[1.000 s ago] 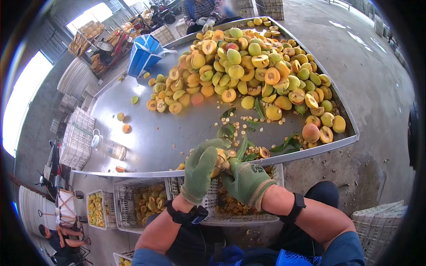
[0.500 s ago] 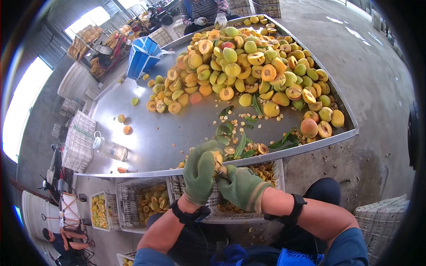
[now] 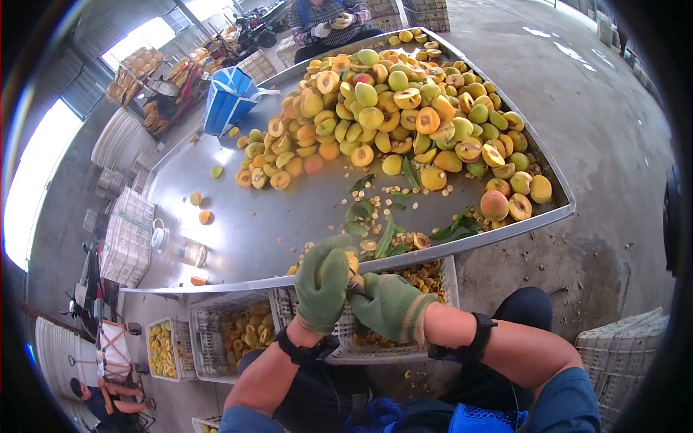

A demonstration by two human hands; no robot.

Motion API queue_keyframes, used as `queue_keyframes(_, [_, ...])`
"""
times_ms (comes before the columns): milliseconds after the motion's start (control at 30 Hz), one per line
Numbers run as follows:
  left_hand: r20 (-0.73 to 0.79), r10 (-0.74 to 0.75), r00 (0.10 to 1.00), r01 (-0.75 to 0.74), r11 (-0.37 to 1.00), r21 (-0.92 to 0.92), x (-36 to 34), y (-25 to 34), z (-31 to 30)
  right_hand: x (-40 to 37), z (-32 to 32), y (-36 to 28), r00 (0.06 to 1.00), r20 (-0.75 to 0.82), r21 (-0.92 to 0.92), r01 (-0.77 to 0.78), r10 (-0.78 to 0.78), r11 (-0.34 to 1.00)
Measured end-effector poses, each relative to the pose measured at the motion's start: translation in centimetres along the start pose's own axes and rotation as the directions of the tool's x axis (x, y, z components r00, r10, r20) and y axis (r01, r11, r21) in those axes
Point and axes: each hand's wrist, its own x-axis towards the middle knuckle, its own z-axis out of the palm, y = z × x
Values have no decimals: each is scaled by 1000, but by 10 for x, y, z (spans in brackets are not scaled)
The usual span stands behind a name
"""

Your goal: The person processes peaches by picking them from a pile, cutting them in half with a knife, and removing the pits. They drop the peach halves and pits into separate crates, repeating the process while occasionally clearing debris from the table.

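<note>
On your table (image 3: 267,227), fruit (image 3: 404,108) lies far right, a bag (image 3: 229,101) far left, seemingly a jug (image 3: 189,251) near left; crates (image 3: 379,354) stand below the near edge.

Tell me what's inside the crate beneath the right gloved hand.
Orange-brown pieces show in the crate, around the right hand. That hand and the table edge hide parts; the crate's bottom is covered.

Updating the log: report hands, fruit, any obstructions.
Left hand holding fruit. Right hand close beside it, grip unclear. Leaves on table beyond, none blocking.
</note>
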Motion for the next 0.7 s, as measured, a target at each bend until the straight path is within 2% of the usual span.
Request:
queue_keyframes(67, [15, 11, 1000, -12, 1000, 23, -2, 2, -1, -2, -1, -1, 1000, 11, 57, -17, 17, 998])
queue_keyframes(167, [71, 28, 997, -33, 997, 74, -1, 4, -5, -16, -15, -28, 988, -48, -134, -150, 145, 980])
queue_keyframes(267, [98, 10, 995, -16, 998, 62, -3, 8, -5, -16, -8, -19, 996, -41, -128, -78, 73, 989])
queue_keyframes(367, [53, 28, 998, -28, 1000, -3, -11, 7, -3, -11, -1, -9, 999, 50, 161, -13, 5, 987])
queue_keyframes(467, [11, 73, 997, -72, 996, -43, -14, 6, -1, -12, 3, -7, 996, 90, 295, -35, 8, 955])
queue_keyframes(633, [-88, 153, 984, -164, 977, -134, -17, 4, 2, -24, -11, -27, 965, 258, 465, -168, 49, 869])
queue_keyframes(700, [-51, 262, 964, -265, 960, -85, -17, 2, 0, -30, -25, -39, 932, 353, 491, -259, 82, 832])
